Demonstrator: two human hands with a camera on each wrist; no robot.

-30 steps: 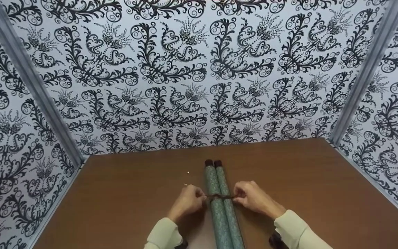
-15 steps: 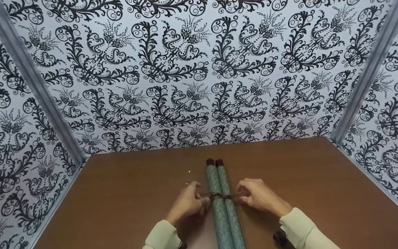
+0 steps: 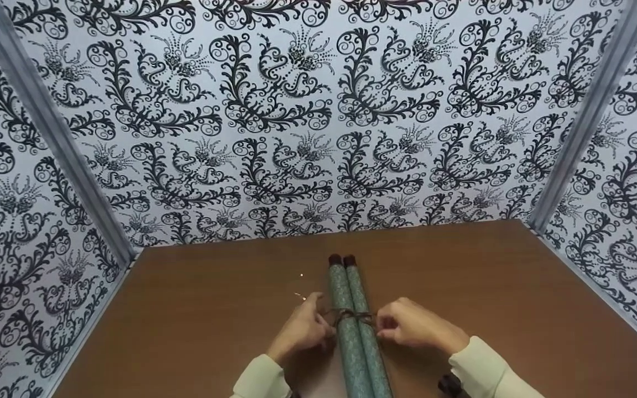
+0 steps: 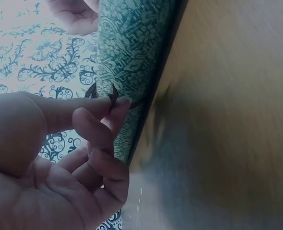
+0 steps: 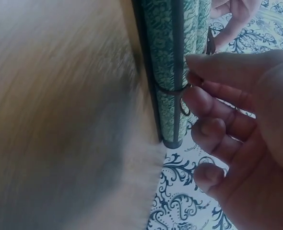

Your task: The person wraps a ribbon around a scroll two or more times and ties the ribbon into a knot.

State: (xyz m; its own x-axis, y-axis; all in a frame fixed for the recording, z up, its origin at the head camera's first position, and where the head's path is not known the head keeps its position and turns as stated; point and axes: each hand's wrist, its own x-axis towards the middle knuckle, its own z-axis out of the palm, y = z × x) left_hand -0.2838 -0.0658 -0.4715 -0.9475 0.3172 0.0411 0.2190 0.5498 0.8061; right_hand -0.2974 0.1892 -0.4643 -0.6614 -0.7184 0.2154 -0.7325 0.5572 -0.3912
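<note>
A scroll (image 3: 354,354) covered in green floral brocade lies lengthwise on the table, wound into two rolls side by side with dark end caps at the far end. Around its middle runs a thin brown ribbon (image 3: 345,314), with small loops over the top. Beside the left roll, my left hand (image 3: 303,327) pinches a piece of the ribbon (image 4: 113,96) between thumb and index finger, seen in the left wrist view. At the opposite side, my right hand (image 3: 415,327) pinches the ribbon (image 5: 169,91) close against the roll, its other fingers curled.
The brown wooden table (image 3: 213,276) reaches back to a wall (image 3: 285,138) with black scroll-pattern paper. Similar side panels stand left and right, with grey posts (image 3: 75,143) at the corners. A small dark object (image 3: 450,384) shows beside the right sleeve.
The ribbon was drawn out between both hands, and now shows looser loops over the rolls. My right hand moved outward, then back in and slightly nearer me. The scroll stays in place.
</note>
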